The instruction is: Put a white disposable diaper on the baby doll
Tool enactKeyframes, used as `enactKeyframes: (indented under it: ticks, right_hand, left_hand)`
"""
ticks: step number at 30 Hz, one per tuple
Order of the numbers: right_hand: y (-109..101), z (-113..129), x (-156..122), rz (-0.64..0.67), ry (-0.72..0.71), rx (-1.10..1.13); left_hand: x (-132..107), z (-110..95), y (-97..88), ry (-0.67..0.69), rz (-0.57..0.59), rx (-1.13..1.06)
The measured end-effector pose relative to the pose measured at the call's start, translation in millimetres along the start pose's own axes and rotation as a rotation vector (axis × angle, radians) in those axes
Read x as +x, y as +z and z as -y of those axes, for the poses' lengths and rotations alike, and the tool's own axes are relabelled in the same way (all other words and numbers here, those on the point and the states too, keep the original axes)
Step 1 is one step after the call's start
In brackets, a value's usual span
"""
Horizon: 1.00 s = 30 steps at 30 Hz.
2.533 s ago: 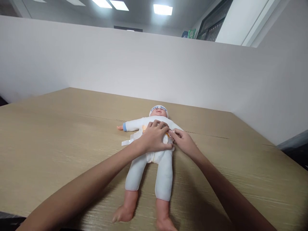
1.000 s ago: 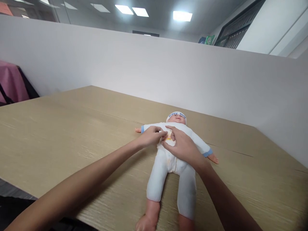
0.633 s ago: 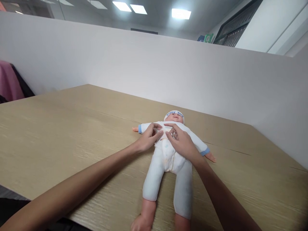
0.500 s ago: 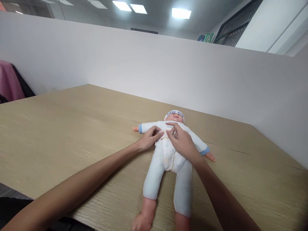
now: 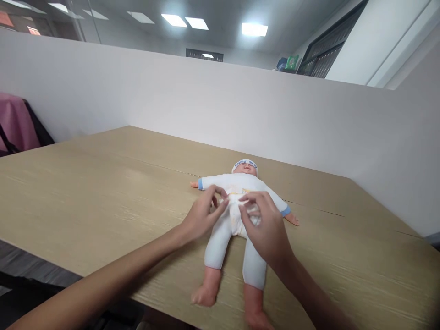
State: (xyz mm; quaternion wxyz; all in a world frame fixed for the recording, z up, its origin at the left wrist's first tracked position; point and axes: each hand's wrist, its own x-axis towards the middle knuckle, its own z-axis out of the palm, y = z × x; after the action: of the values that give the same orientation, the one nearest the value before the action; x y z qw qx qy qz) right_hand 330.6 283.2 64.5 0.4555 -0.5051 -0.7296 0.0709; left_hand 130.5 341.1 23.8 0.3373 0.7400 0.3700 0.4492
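The left hand (image 5: 206, 211) curls at the diaper (image 5: 237, 221), thumb and fingers nearly meeting; I cannot tell whether it pinches anything. The diaper is on the baby doll (image 5: 233, 182), face up on the desk (image 5: 85, 183), head toward the far edge. The right hand (image 5: 266, 224) bends over the diaper's other side, its grip also unclear.

Right hand (image 5: 268, 227) motion-blurred, covering part of the diaper (image 5: 236, 222); fingertip contact unclear. Foot (image 5: 255, 316) on right cropped at near edge. Headband (image 5: 245, 163) lettering fuzzy. Pink cloth (image 5: 15, 121) cropped, far left.
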Motion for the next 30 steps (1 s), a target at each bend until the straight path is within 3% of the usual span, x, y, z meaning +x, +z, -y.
enactKeyframes:
  ticks: [4,6,10,14,19,26,30]
  right_hand:
    - [-24,3,-58,0.277,0.071,0.073]
    - [-27,-8,-75,0.317,0.078,-0.033]
    - [-21,-28,-79,0.207,0.053,-0.292]
    - [-9,-30,-68,0.17,0.061,-0.415]
    - [2,-28,-66,0.172,0.08,-0.44]
    - [4,-30,-77,0.144,0.071,-0.367]
    - [3,-29,-75,0.138,0.067,-0.362]
  left_hand:
    - [-34,-30,-10.0,0.194,0.499,0.164]
    - [-38,-31,-8.0,0.231,0.578,0.295]
    - [-32,-15,5.6,0.123,0.413,0.364]
    - [-27,2,19.2,0.011,0.242,0.357]
    - [-26,7,23.2,0.022,0.237,0.382]
    - [-28,3,20.0,0.165,0.222,0.207]
    - [-28,3,18.8,0.16,0.229,0.148]
